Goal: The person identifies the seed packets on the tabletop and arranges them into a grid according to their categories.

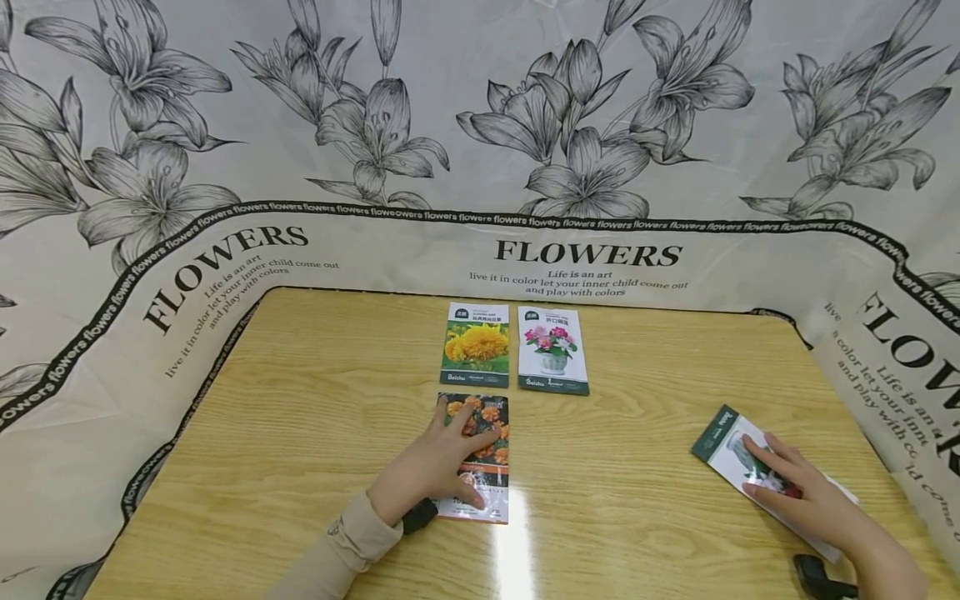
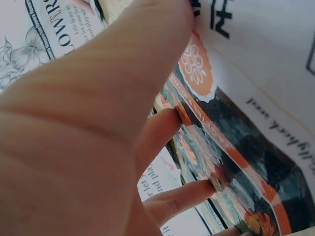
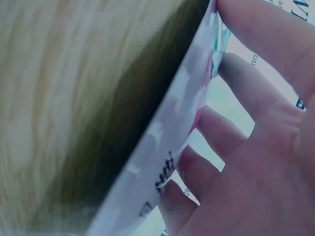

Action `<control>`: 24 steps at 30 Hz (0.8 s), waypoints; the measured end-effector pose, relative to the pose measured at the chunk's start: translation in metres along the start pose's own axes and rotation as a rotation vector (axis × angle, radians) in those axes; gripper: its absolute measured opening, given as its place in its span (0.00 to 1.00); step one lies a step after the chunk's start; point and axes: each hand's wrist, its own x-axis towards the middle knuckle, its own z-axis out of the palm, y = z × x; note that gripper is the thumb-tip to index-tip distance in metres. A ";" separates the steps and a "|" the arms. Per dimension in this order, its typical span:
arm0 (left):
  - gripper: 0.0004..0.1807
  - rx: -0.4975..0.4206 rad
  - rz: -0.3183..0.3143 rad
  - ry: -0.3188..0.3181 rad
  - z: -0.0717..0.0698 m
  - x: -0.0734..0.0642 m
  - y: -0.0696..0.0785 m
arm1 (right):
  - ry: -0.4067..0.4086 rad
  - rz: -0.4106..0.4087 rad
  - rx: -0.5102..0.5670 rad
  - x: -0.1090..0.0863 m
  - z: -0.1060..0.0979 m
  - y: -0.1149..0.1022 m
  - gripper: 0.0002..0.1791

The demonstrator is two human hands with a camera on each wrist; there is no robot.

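Observation:
In the head view my left hand [image 1: 431, 467] lies with spread fingers on a seed packet with orange flowers [image 1: 491, 457], near the middle of the table. The left wrist view shows its fingertips [image 2: 167, 120] touching the printed face of that packet. Off to the right, my right hand [image 1: 806, 487] rests its fingers on a white and green flower seed packet [image 1: 727, 454], which lies slanted with its green end pointing up and left. Close up, the right fingertips [image 3: 229, 64] meet the packet's printed side, seen nearly edge-on.
Two packets stand side by side further back: a yellow flower seed packet [image 1: 476, 346] and a pink flower seed packet [image 1: 553, 350]. All lie on a wooden table [image 1: 322, 400]. A flower-printed cloth [image 1: 405, 250] borders its back and sides.

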 end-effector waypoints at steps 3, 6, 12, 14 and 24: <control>0.54 0.009 0.006 0.002 0.000 0.000 0.000 | 0.004 -0.006 0.000 0.001 0.001 -0.002 0.43; 0.55 0.020 0.008 -0.001 0.000 0.000 0.000 | 0.009 -0.008 0.000 0.001 0.002 -0.004 0.43; 0.55 0.044 0.005 -0.010 0.001 0.001 0.000 | 0.003 -0.026 -0.008 0.004 0.005 -0.011 0.43; 0.55 0.049 0.001 -0.012 0.001 0.001 0.000 | 0.007 -0.037 -0.008 0.004 0.006 -0.013 0.43; 0.55 0.027 -0.008 -0.012 0.001 0.001 0.000 | 0.019 -0.065 -0.001 0.008 0.009 -0.023 0.43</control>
